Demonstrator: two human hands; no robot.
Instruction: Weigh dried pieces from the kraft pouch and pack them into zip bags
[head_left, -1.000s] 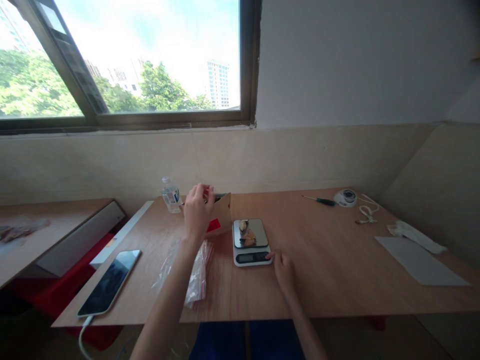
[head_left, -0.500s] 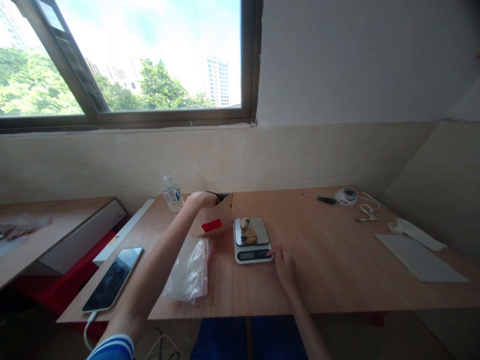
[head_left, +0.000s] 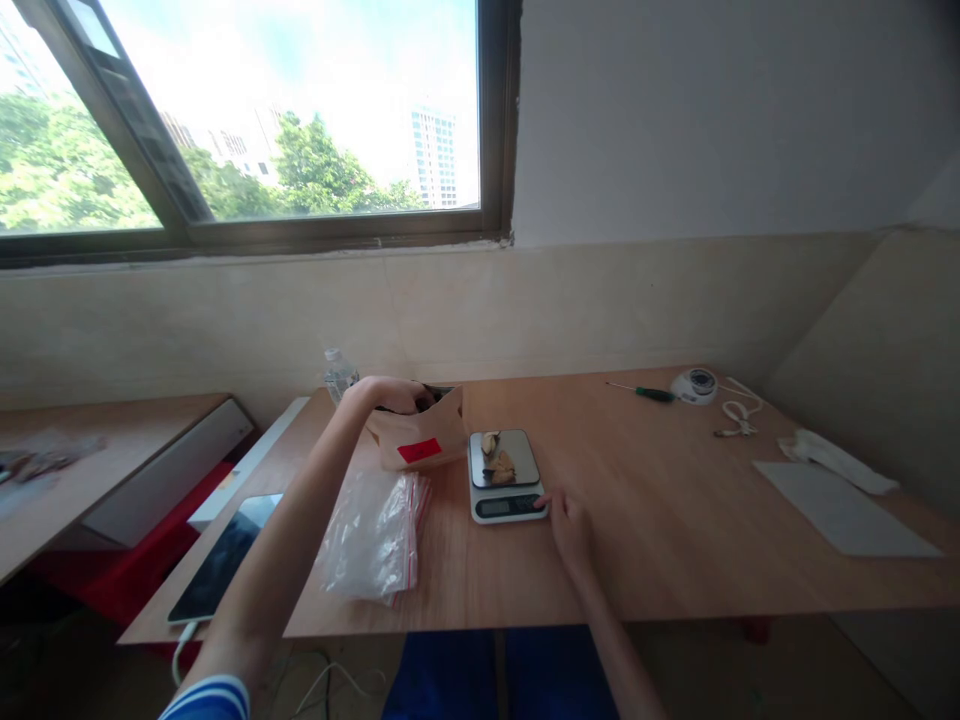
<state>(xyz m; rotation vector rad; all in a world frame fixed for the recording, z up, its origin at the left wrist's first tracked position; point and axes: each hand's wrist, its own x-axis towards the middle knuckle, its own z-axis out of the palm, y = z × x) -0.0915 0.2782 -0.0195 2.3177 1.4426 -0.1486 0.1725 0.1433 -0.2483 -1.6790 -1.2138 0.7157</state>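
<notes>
My left hand (head_left: 397, 394) reaches into the open top of a brown paper bag (head_left: 414, 432) with a red label, its fingers mostly hidden inside. Right of the bag lies a white kitchen scale (head_left: 486, 507) with a dark display strip. On its metal plate rest a few dried brown pieces (head_left: 499, 467) that look like dried mushroom. My right hand (head_left: 568, 520) lies beside the scale's front right corner. Its index finger is stretched out and touches the button end of the strip; the other fingers curl loosely, holding nothing. Clear zip bags (head_left: 373, 540) lie below the paper bag.
A water bottle (head_left: 340, 372) stands behind my left wrist. A phone (head_left: 217, 565) on a cable lies at the left under my forearm. Farther right are a green-handled screwdriver (head_left: 652, 394), a small white camera (head_left: 694, 386), a white cable (head_left: 739, 418) and a white sheet (head_left: 844, 510).
My left hand has shifted slightly left at the bag's mouth, and the bag's opening shows wider. The right hand keeps its finger on the scale.
</notes>
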